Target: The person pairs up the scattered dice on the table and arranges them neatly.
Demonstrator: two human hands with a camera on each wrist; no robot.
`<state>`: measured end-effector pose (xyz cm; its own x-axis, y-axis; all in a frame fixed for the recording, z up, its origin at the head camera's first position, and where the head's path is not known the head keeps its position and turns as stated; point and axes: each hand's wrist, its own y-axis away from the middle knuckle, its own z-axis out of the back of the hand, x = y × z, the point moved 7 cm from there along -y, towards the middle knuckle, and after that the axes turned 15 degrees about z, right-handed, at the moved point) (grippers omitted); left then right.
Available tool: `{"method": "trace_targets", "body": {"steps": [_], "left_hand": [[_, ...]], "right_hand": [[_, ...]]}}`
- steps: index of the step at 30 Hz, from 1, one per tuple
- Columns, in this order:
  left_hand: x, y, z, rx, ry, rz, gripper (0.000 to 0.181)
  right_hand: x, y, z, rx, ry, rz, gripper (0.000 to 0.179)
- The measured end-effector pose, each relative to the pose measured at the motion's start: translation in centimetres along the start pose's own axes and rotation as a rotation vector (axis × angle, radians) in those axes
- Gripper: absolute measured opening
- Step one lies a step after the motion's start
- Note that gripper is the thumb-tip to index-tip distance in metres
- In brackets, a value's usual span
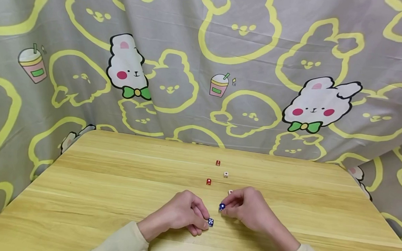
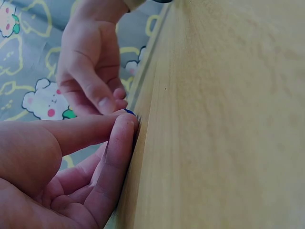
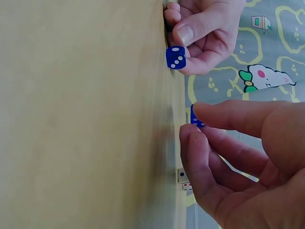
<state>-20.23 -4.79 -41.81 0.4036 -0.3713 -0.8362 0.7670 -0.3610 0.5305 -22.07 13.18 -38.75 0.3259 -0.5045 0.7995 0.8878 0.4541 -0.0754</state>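
Note:
My left hand holds a blue die with white pips at its thumb and fingertips, low at the wooden table's surface. In the right wrist view that blue die sticks out past the left thumb; in the left wrist view the fingertips hide most of it. To its right and slightly farther off, my right hand pinches a second blue die between thumb and fingers. The right wrist view shows this die partly covered by the fingertips. A small gap separates the two dice.
Beyond the hands, a red die, another red die and a white die lie on the table. Another white die is partly hidden behind the right hand. A patterned curtain hangs behind the table.

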Motion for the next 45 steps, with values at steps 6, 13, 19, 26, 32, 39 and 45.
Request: {"method": "trace_targets", "body": {"steps": [6, 13, 19, 26, 32, 39, 45], "left_hand": [[0.0, 0.0, 0.0, -0.003, 0.0, -0.002, 0.014], [0.0, 0.0, 0.0, 0.0, -0.001, -0.004, 0.014], [0.0, 0.0, 0.0, 0.003, 0.005, -0.008, 0.014], [0.0, -0.1, 0.0, 0.007, 0.003, -0.007, 0.013], [0.0, -0.1, 0.1, 0.007, 0.001, -0.007, 0.013], [0.0, -0.2, 0.1, 0.012, 0.004, -0.009, 0.013], [0.0, -0.2, 0.0, 0.016, 0.006, -0.01, 0.013]], "right_hand": [[0.1, 0.4, -0.6, 0.042, 0.0, 0.034, 0.013], [0.3, 0.7, -1.1, 0.083, -0.002, 0.053, 0.014], [0.4, 0.8, -1.3, 0.091, 0.0, 0.07, 0.015], [0.5, 0.8, -1.8, 0.105, -0.005, 0.078, 0.014], [0.6, 0.8, -1.9, 0.093, -0.003, 0.073, 0.015], [0.6, 0.8, -2.1, 0.083, -0.004, 0.063, 0.015], [0.6, 0.7, -2.2, 0.072, -0.005, 0.072, 0.016]]}}
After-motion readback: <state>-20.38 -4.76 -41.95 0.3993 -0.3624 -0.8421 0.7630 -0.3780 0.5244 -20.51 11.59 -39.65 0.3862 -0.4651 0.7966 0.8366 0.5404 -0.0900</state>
